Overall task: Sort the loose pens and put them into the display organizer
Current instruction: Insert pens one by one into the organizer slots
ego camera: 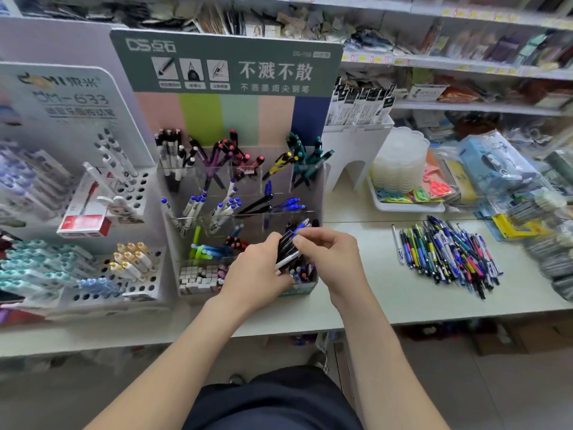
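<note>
A clear tiered display organizer (317, 193) with a green header card stands on the counter, its compartments holding pens sorted by colour. My left hand (257, 268) grips a bundle of dark pens (286, 248) over the organizer's front right compartment. My right hand (328, 248) pinches the top of that same bundle, where a blue-tipped pen sticks out. A pile of loose mixed pens (449, 252) lies on the counter to the right, apart from both hands.
A white perforated pen stand (136, 212) with markers and a red box sits at the left. A white tray (403, 207) with scissors and stacked clear containers is behind the loose pile. Packaged goods crowd the right edge. Shelves rise behind.
</note>
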`<move>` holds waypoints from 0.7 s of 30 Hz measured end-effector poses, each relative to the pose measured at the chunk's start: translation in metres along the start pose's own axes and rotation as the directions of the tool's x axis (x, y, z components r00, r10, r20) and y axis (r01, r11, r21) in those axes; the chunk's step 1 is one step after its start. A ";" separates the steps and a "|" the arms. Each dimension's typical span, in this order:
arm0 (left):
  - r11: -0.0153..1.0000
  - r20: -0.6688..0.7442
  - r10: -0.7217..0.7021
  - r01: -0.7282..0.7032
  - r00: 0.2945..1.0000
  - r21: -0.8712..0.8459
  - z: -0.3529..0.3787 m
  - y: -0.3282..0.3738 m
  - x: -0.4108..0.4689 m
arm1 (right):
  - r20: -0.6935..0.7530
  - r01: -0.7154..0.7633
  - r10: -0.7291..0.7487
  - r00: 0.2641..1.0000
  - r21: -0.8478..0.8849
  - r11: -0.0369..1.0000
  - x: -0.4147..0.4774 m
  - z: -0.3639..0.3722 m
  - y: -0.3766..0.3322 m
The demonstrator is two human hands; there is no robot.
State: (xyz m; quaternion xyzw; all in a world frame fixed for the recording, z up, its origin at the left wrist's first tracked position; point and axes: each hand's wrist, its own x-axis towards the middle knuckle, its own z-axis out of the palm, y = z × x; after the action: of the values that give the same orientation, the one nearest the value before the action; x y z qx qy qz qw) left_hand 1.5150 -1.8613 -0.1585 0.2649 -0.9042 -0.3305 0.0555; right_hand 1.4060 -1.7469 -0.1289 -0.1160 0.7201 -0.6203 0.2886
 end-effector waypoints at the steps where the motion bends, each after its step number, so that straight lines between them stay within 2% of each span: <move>1: 1.000 0.003 0.006 -0.006 1.000 0.003 -0.001 0.000 0.000 | -0.016 0.001 -0.001 1.000 0.037 0.999 -0.001 0.001 0.001; 3: 1.000 0.011 0.023 -0.023 1.000 0.018 -0.002 -0.002 -0.001 | -0.055 0.018 -0.013 0.998 0.084 0.996 0.001 0.000 0.002; 9: 1.000 -0.019 0.028 -0.028 0.999 0.005 -0.001 -0.007 -0.002 | -0.107 0.143 -0.140 0.984 0.024 0.989 0.013 -0.007 -0.003; 11: 1.000 -0.038 0.018 -0.019 0.999 -0.021 -0.002 -0.006 0.001 | -0.204 0.214 -0.197 0.959 0.067 0.975 0.016 -0.005 -0.006; 15: 0.989 -0.044 -0.048 0.041 0.998 -0.142 -0.003 -0.005 0.004 | -0.498 0.381 -0.238 0.834 0.208 0.901 0.027 -0.011 -0.023; 17: 0.959 -0.048 -0.099 0.083 0.994 -0.271 -0.004 -0.001 0.006 | -0.472 0.377 -0.217 0.855 0.276 0.884 0.030 -0.014 -0.031; 19: 0.898 -0.060 -0.166 0.126 0.984 -0.421 -0.006 0.005 0.010 | -0.322 0.274 -0.168 0.932 0.320 0.907 0.027 -0.014 -0.032; 21: 0.798 -0.064 -0.222 0.143 0.973 -0.585 -0.007 0.012 0.014 | -0.140 0.142 -0.108 0.984 0.259 0.956 0.020 -0.011 -0.026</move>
State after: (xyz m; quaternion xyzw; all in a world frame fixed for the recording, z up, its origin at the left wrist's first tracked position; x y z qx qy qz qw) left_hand 1.4996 -1.8646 -0.1469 0.3425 -0.7261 -0.5745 0.1595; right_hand 1.3783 -1.7535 -0.1090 -0.0824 0.6375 -0.7348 0.2163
